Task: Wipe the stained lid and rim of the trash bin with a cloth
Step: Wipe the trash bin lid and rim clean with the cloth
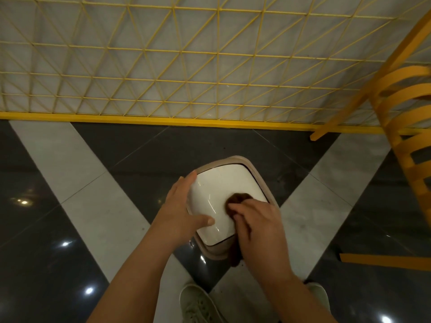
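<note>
The trash bin (229, 206) stands on the floor (58, 229) straight below you, just ahead of your shoes, its white lid (224, 183) running away from you toward the yellow mesh fence (163, 66). Both hands are on it — your left hand (180, 207) lies flat against the lid's left flank, fingers straight and thumb spread across the top, steadying it. Your right hand (258, 226), fingers curled, presses the brown cloth (238, 200) onto the lid's right half, a tail of it hanging over the near rim (211, 250). The far lid and far rim lie beyond the cloth — I'd judge the next stroke goes forward.
</note>
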`<action>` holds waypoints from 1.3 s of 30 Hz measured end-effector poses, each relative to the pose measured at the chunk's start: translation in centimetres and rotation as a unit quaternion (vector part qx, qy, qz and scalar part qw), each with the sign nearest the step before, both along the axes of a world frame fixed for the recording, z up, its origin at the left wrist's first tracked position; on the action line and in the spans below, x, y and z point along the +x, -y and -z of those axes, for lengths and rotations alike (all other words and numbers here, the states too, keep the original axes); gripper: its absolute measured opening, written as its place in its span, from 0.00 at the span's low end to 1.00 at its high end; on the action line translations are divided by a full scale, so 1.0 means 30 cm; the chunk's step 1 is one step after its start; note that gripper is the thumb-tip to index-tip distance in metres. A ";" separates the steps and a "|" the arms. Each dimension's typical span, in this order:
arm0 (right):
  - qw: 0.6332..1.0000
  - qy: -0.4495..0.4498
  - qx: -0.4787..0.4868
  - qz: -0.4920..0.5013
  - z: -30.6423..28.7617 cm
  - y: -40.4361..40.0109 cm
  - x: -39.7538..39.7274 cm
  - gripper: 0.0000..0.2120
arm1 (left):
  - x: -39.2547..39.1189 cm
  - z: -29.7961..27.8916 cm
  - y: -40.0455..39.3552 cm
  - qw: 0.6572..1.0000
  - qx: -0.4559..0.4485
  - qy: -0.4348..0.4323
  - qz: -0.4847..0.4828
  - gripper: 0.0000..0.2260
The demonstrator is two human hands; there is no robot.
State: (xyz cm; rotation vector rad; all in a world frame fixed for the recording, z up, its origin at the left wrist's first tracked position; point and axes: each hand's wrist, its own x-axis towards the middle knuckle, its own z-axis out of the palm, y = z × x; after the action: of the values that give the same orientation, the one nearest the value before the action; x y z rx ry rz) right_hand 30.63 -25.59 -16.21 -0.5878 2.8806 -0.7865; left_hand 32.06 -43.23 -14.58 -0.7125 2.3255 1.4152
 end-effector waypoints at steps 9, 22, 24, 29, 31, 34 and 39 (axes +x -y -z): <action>0.991 0.011 -0.086 0.103 0.022 -0.029 -0.085 0.13 | -0.016 -0.010 -0.044 1.000 -0.011 0.003 0.006 0.43; 0.997 -0.012 -0.078 -0.022 0.025 -0.094 -0.040 0.15 | -0.020 0.004 -0.077 0.999 -0.030 0.028 0.035 0.51; 0.994 -0.045 -0.060 -0.075 0.024 -0.073 -0.048 0.13 | -0.021 0.013 -0.073 0.999 -0.031 0.026 0.033 0.52; 0.976 -0.050 0.013 -0.210 -0.004 0.079 -0.168 0.19 | -0.031 0.052 -0.063 0.999 -0.034 0.012 0.033 0.54; 0.972 -0.054 0.028 -0.225 -0.013 0.123 -0.217 0.17 | -0.033 0.054 -0.060 0.999 -0.027 -0.004 0.029 0.55; 0.988 -0.049 -0.015 -0.148 -0.009 0.126 -0.277 0.14 | -0.031 0.039 -0.063 0.999 -0.017 -0.014 0.024 0.55; 0.998 0.034 -0.043 0.025 -0.007 0.031 -0.248 0.15 | -0.018 0.020 -0.067 0.998 -0.047 0.028 0.043 0.54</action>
State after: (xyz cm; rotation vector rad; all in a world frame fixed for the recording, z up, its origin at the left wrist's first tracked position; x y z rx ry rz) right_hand 23.19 -26.51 -15.99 -0.4886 2.8209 -0.9223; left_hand 31.51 -41.24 -15.18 -0.6606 2.3620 1.2423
